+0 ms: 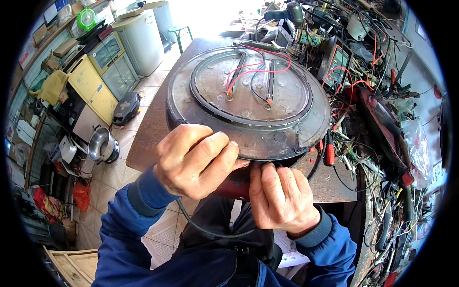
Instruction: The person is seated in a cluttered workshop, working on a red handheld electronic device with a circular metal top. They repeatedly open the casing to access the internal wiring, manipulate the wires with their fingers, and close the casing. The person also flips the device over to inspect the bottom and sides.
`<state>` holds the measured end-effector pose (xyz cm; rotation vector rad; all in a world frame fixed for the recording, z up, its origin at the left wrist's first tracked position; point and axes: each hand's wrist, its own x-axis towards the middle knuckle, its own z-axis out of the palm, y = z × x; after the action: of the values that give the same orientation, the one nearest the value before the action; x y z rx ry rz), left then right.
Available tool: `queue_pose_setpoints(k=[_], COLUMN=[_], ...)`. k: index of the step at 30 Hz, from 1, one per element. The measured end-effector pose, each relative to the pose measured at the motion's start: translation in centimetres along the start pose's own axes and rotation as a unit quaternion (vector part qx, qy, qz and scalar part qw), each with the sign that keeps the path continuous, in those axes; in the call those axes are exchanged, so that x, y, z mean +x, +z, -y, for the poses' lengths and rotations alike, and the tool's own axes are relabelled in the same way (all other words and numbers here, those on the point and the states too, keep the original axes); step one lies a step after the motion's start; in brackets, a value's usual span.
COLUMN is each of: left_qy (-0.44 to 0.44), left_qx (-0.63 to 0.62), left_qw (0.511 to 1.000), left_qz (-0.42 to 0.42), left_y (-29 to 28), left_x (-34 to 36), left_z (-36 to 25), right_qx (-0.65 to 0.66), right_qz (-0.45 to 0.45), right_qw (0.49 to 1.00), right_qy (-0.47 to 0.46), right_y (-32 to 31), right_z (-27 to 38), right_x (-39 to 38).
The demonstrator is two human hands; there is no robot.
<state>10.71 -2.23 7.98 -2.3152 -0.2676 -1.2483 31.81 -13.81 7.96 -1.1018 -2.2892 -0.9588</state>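
Two bare hands work the near rim of a round metal heating plate point(248, 112), lying on a brown wooden table point(148, 134) directly in front of the person. With the plate read as a dial, twelve farthest away, the left hand point(196, 160) is curled against the rim at seven o'clock and the right hand point(282, 198) bends in at six, where a red shell point(234, 186) shows beneath. The hands are just beside each other, not clasped; what their fingertips pinch, if anything, cannot be told (the rim hides it).

The step in hand looks like working at the seam between plate and shell; the next move seems to call for even pressure from both hands, with slack kept in the leads.

By count: one plate, one shell, two red leads point(289, 61) and one dark lead point(252, 82) on top. One multimeter point(340, 61) stands at two o'clock, one red-handled screwdriver point(330, 154) at four, one steel pot point(98, 147) between eight and nine, one green stool point(179, 29) between ten and eleven. The tangled wires at three defy counting.
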Motion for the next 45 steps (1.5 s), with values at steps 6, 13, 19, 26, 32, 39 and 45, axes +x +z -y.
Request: queue_pose_setpoints(k=[6,13,19,26,32,39,45], left_qy=[0.0,-0.002,-0.004,-0.008,-0.013,-0.011,-0.01], left_qx=[-0.005,-0.01,-0.015,-0.01,-0.009,-0.013,-0.015], left_qw=[1.0,1.0,1.0,1.0,1.0,1.0,1.0], left_qz=[0.002,-0.003,-0.005,0.003,-0.003,-0.005,-0.007], left_y=[0.0,0.1,0.1,-0.1,0.1,0.0,0.0], left_x=[-0.1,0.0,0.0,0.0,-0.1,-0.1,-0.1], left_z=[0.0,0.0,0.0,0.0,0.0,0.0,0.0], right_qx=[-0.005,0.001,0.005,-0.006,-0.019,-0.004,0.025], right_qz=[-0.015,-0.027,-0.041,-0.043,-0.073,-0.086,-0.084], right_qw=[1.0,1.0,0.999,0.995,0.987,0.983,0.982], right_qy=[-0.012,0.009,0.031,0.09,0.142,0.163,0.166], right_y=[0.2,0.6,1.1,1.2,1.9,2.4,2.6], right_z=[-0.4,-0.1,0.4,1.4,2.2,2.7,3.0], right_x=[0.3,0.2,-0.1,-0.3,-0.5,-0.4,-0.6])
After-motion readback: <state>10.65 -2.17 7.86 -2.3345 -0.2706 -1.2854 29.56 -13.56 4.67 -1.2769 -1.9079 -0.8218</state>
